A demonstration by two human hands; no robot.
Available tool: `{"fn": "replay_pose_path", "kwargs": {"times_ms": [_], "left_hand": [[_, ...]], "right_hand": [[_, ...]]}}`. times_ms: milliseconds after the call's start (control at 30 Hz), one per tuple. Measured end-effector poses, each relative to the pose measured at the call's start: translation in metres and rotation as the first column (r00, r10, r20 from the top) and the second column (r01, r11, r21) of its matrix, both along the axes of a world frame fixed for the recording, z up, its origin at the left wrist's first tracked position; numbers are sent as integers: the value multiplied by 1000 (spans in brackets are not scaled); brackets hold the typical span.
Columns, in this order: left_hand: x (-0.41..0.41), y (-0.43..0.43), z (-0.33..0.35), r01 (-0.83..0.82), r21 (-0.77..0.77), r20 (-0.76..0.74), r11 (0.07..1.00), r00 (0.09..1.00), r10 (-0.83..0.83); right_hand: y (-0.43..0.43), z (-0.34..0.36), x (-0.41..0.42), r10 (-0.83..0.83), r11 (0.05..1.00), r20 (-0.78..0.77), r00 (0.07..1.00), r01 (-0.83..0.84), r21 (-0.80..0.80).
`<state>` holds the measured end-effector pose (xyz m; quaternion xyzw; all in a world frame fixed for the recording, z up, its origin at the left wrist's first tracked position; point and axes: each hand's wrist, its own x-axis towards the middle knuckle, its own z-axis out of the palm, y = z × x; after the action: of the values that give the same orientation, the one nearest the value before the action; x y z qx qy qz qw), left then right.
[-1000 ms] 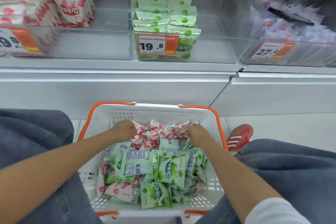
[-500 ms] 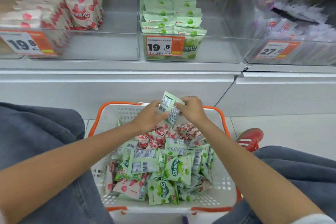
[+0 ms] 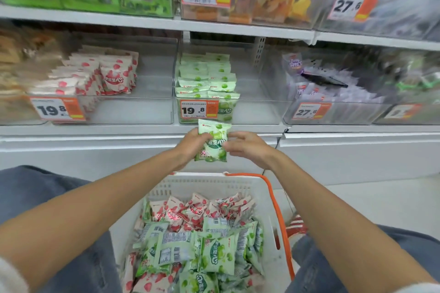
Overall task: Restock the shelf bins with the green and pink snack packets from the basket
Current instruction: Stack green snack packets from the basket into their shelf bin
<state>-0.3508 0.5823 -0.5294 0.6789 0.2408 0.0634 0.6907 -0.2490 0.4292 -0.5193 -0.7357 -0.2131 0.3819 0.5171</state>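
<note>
Item in hand: one green packet (image 3: 215, 134), upright, printed face towards us, held in the air between both hands.

Left grip (image 3: 190, 146): we have the fingers curled round the packet's left edge, thumb across its front. The packet stands to the right of this palm and rises above the knuckles.

Right grip (image 3: 252, 147): thumb and fingertips close lightly on the packet's right edge, and the rest of the hand lies clear to the right.

Position of item: above the far rim of the basket (image 3: 262, 189), and just near of and below the 19.8 price tag (image 3: 198, 109) on the middle shelf bin (image 3: 257, 102).

Middle shelf bin: clear plastic, with rows of stocked green packets (image 3: 204, 76) filling its left part.

Left shelf bin (image 3: 147, 107): clear plastic, with stocked pink packets (image 3: 112, 74) standing in rows at its left.

Basket: white with an orange handle (image 3: 277, 211), on the floor between our knees. Loose pink packets (image 3: 190, 211) lie heaped at its far end and loose green packets (image 3: 214, 260) nearer us.

Right of the middle bin: a bin of purple packets (image 3: 333, 88), tagged 27.6.

Floor, right of basket: a red shoe (image 3: 295, 226).
</note>
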Motion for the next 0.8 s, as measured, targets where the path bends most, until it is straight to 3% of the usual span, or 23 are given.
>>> {"fn": "replay_pose_path", "kwargs": {"times_ms": [67,167,267,333,400,500,633,700,800], "left_hand": [[8,-8,21,-20,191,113,981,994,-2],[33,-3,44,-203,491,265,847,961,76],[66,10,70,-291,654,301,698,947,112],[91,19,87,-297,689,328,661,941,81],[117,34,96,-228,766,250,601,967,48],[158,66,93,42,923,-53,384,998,16],[195,100,76,371,901,-390,224,919,46],[203,111,67,395,900,-413,185,908,68],[203,113,60,350,914,-368,207,928,52]], "right_hand": [[6,11,1,19,992,-36,999,-14,127],[13,35,12,-66,973,26,997,59,222],[20,62,38,-173,950,95,980,140,280],[25,78,63,-264,925,145,953,207,319],[32,86,97,-390,881,162,906,316,352],[50,82,156,-531,833,224,817,457,311],[87,51,234,-517,849,441,733,506,154],[107,36,262,-441,871,533,722,488,60],[133,21,288,-287,894,667,688,442,-71]]}}
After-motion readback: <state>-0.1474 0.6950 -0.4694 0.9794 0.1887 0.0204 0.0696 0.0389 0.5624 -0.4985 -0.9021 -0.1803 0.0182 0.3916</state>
